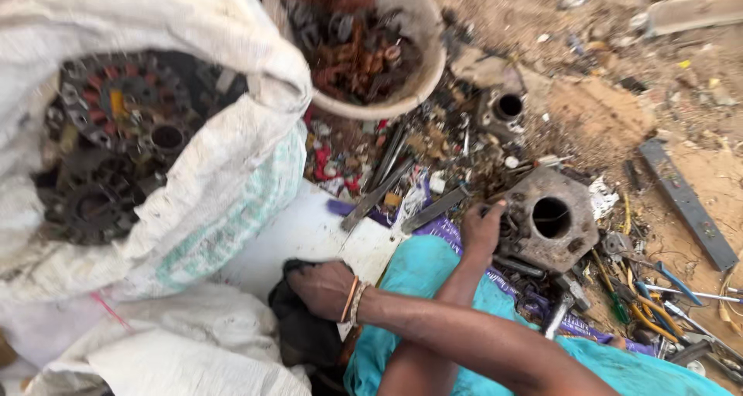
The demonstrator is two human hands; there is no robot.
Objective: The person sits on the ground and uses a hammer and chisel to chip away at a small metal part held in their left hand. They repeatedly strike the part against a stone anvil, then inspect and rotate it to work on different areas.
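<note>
The ground (611, 109) was bare sandy dirt, littered with rusty scrap, bolts and metal strips, with a flat dark metal bar (687, 204) lying off to one side. A large white woven sack (232, 187) stood open, full of dark toothed gears (93, 198), and beside it a pale round basin (418, 78) held rusted small parts. A white board (309, 237) lay on the dirt between the sack and the person's turquoise-clad legs (426, 272). Hand tools with coloured handles (642, 303) were scattered near the knee. The arms crossed: the right hand (321, 288), wearing bangles at the wrist, rested knuckles-up on a dark cloth (298, 330) at the board's edge, fingers curled into it, though whether it truly gripped the cloth could not be told. The left hand (484, 226) reached to a heavy grey metal block (549, 218) with a round bore, fingertips pressed against its near side, just beside the hole
</note>
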